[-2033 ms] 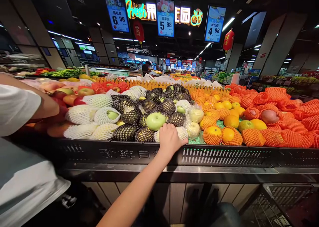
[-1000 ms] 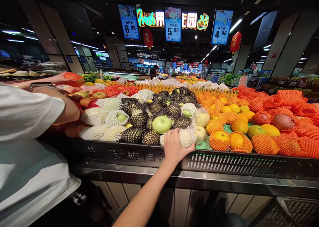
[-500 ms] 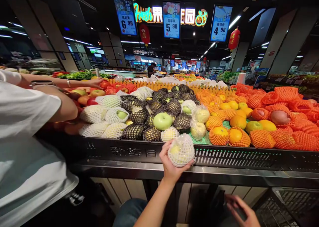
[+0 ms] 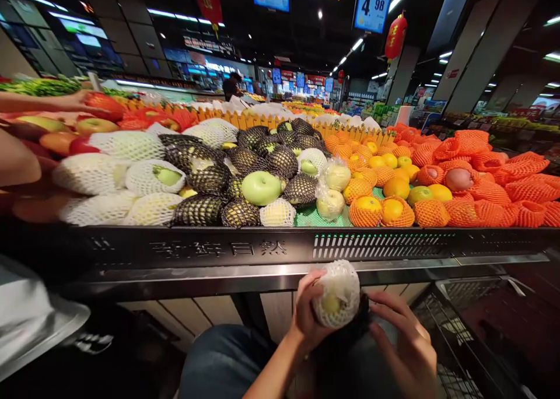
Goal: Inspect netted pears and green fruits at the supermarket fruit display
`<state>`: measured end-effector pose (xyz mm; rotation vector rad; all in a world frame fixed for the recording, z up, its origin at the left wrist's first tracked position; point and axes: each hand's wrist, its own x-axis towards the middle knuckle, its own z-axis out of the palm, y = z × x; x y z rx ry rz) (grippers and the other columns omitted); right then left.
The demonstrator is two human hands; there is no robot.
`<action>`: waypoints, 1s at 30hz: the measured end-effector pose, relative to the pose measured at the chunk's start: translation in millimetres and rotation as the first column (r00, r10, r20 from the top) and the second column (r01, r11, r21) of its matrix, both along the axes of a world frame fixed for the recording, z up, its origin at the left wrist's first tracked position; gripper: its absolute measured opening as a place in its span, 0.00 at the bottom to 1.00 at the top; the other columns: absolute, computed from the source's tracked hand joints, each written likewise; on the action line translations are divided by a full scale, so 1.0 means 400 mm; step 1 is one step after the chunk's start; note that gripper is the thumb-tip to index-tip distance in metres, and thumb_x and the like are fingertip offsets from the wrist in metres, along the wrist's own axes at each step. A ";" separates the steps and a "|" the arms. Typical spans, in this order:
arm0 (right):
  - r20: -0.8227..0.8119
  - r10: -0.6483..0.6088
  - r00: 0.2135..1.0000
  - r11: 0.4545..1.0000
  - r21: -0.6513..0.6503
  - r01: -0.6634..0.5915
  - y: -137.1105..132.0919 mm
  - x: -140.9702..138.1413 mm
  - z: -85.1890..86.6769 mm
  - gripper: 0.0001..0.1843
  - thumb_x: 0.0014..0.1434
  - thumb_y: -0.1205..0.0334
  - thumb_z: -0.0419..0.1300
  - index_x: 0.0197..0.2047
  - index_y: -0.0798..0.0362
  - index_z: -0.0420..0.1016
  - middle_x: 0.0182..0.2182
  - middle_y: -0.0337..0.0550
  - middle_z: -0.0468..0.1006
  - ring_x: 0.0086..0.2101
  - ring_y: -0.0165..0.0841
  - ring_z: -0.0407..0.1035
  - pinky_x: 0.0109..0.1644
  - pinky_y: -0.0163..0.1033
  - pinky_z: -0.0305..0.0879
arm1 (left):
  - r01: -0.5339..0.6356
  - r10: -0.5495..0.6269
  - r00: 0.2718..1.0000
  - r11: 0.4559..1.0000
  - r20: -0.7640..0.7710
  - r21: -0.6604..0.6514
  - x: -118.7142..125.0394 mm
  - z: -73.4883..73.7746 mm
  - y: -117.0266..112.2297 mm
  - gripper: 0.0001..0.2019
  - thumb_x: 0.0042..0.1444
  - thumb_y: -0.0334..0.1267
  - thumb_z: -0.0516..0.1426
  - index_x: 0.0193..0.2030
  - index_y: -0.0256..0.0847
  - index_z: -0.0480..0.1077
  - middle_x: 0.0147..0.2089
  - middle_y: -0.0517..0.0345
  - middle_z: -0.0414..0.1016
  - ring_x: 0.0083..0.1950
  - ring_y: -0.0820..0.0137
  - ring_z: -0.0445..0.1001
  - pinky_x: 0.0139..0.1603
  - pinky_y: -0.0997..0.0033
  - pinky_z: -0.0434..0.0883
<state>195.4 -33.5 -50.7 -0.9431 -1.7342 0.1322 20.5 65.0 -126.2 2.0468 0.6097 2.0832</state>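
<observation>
Left fingers (image 4: 308,289) apparently part-hidden behind fruit (image 4: 338,294)

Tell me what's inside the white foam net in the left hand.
A pale greenish fruit shows through the white foam net. The net and left hand hide the rest; its far side cannot be seen.

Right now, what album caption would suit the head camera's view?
Left hand holding a white-netted fruit before a fruit display, right hand close by.
</observation>
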 end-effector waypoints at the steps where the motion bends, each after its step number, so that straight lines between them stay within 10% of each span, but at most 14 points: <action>1: 0.006 0.010 1.000 1.000 -0.013 -0.010 -0.010 0.000 0.000 0.17 0.75 0.74 0.56 0.61 0.47 0.73 0.56 0.45 0.74 0.57 0.39 0.69 0.63 0.42 0.67 | 0.041 -0.041 0.999 0.999 -0.009 -0.001 0.008 -0.010 -0.015 0.29 0.60 0.47 0.69 0.61 0.44 0.61 0.59 0.39 0.71 0.59 0.57 0.76 0.55 0.55 0.81; 11: 0.116 -0.088 0.989 0.992 -0.082 0.098 -0.008 -0.017 -0.024 0.11 0.80 0.56 0.58 0.61 0.48 0.70 0.53 0.45 0.69 0.51 0.35 0.69 0.55 0.37 0.69 | 0.206 -0.206 0.978 0.978 -0.011 -0.045 0.029 -0.023 -0.044 0.29 0.61 0.46 0.69 0.62 0.44 0.60 0.67 0.34 0.70 0.68 0.53 0.74 0.59 0.54 0.81; 16: 0.205 -0.118 0.972 0.993 0.018 0.117 0.003 -0.040 -0.038 0.09 0.79 0.58 0.58 0.59 0.44 0.75 0.62 0.46 0.59 0.59 0.40 0.61 0.61 0.44 0.64 | 0.228 -0.214 0.970 0.965 0.115 -0.127 0.025 -0.019 -0.051 0.31 0.60 0.43 0.70 0.63 0.44 0.61 0.67 0.32 0.70 0.69 0.53 0.73 0.62 0.55 0.79; 22: 0.262 -0.237 0.936 0.968 0.150 0.203 -0.017 -0.040 -0.047 0.08 0.78 0.67 0.56 0.45 0.51 0.75 0.55 0.49 0.64 0.55 0.46 0.59 0.58 0.50 0.57 | 0.086 -0.083 0.991 0.996 -0.105 0.021 -0.008 -0.015 -0.032 0.23 0.62 0.28 0.63 0.62 0.41 0.64 0.68 0.33 0.71 0.69 0.55 0.73 0.61 0.55 0.80; 30: 0.239 0.037 0.970 0.999 -0.023 -0.032 0.003 -0.024 -0.042 0.08 0.81 0.63 0.54 0.45 0.52 0.66 0.40 0.39 0.76 0.37 0.35 0.65 0.41 0.41 0.63 | 0.056 -0.046 0.996 0.988 0.074 -0.142 0.018 -0.010 -0.056 0.31 0.56 0.36 0.70 0.61 0.43 0.62 0.65 0.34 0.74 0.66 0.52 0.76 0.60 0.55 0.80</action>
